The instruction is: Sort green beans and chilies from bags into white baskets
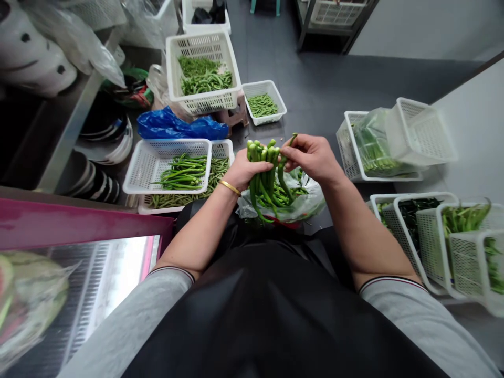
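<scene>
My left hand (244, 172) is closed around a bunch of long green chili peppers (264, 185); their stem ends line up at the top and their tips hang down. Beside it, my right hand (311, 155) pinches a single green chili pepper (281, 172) near its stem, close against the bunch. Below both hands, a clear plastic bag (313, 202) lies open with more green peppers inside. To the left, a white basket (144, 165) holds a pile of similar long peppers (183, 172). A gold bracelet (230, 188) circles my left wrist.
Under the left basket sits another with green beans (169, 200). A blue plastic bag (177, 125) lies behind. Further back stand a tall white basket (202, 102) and a small one (268, 121) with green pods. Several vegetable baskets (433, 236) line the right; a metal shelf (71, 131) stands left.
</scene>
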`<state>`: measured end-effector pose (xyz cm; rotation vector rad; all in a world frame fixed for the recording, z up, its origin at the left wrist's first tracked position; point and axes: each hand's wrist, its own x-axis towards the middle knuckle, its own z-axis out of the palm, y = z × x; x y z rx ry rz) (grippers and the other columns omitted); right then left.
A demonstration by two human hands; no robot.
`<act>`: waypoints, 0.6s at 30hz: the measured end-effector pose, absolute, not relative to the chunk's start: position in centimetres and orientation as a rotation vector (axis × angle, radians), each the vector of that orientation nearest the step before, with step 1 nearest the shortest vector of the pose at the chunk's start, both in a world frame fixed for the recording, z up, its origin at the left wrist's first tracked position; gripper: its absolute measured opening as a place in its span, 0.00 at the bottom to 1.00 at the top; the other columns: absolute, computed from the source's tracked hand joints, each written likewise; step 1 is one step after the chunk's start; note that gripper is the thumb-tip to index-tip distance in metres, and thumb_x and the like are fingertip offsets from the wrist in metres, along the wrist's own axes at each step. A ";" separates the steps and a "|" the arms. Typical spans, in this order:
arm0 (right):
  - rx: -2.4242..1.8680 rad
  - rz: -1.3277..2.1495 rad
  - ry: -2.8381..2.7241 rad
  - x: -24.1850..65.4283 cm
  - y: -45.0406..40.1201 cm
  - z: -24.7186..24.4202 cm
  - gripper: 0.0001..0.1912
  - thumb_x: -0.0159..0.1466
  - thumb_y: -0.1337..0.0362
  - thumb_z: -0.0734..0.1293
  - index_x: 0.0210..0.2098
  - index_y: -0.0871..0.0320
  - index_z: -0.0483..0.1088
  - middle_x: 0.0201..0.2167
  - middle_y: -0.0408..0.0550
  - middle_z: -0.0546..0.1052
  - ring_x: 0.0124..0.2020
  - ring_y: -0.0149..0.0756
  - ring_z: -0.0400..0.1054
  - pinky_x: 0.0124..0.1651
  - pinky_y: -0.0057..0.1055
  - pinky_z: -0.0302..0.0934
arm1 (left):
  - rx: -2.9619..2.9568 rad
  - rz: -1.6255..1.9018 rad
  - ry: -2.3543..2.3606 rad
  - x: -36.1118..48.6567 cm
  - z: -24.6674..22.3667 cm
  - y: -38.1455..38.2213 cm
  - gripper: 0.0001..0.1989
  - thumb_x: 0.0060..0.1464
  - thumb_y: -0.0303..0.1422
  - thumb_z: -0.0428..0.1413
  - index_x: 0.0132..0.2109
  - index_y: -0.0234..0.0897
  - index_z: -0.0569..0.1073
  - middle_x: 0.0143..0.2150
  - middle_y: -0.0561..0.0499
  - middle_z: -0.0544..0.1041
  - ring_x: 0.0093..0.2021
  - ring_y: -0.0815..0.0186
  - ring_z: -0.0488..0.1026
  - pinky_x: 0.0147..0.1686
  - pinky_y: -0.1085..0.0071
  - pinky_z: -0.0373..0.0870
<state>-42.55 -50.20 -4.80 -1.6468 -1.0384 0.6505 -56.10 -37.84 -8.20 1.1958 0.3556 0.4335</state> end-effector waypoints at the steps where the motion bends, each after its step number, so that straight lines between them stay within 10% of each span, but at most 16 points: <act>1: -1.655 0.575 -1.048 -42.9 -49.6 -4.9 0.19 0.60 0.48 0.68 0.30 0.59 0.70 0.21 0.40 0.71 0.23 0.28 0.67 0.27 0.26 0.65 | 1.180 0.443 0.358 -55.7 -8.3 -38.0 0.24 0.29 0.32 0.70 0.36 0.33 0.71 0.34 0.50 0.79 0.39 0.56 0.78 0.48 0.55 0.74; 12: -2.231 -0.099 -1.520 -42.4 -47.1 -3.4 0.13 0.65 0.63 0.57 0.39 0.60 0.72 0.40 0.57 0.77 0.40 0.42 0.72 0.40 0.33 0.63 | 1.039 0.513 0.485 -54.6 -9.3 -38.4 0.22 0.28 0.32 0.70 0.33 0.33 0.72 0.29 0.52 0.77 0.33 0.61 0.77 0.43 0.59 0.74; 18: -2.151 0.248 -1.259 -40.2 -48.9 -8.1 0.12 0.60 0.55 0.61 0.32 0.54 0.73 0.29 0.52 0.79 0.30 0.42 0.74 0.36 0.35 0.65 | 1.065 0.679 0.361 -58.6 -3.3 -32.5 0.14 0.56 0.40 0.56 0.41 0.31 0.72 0.39 0.45 0.79 0.46 0.55 0.77 0.48 0.56 0.75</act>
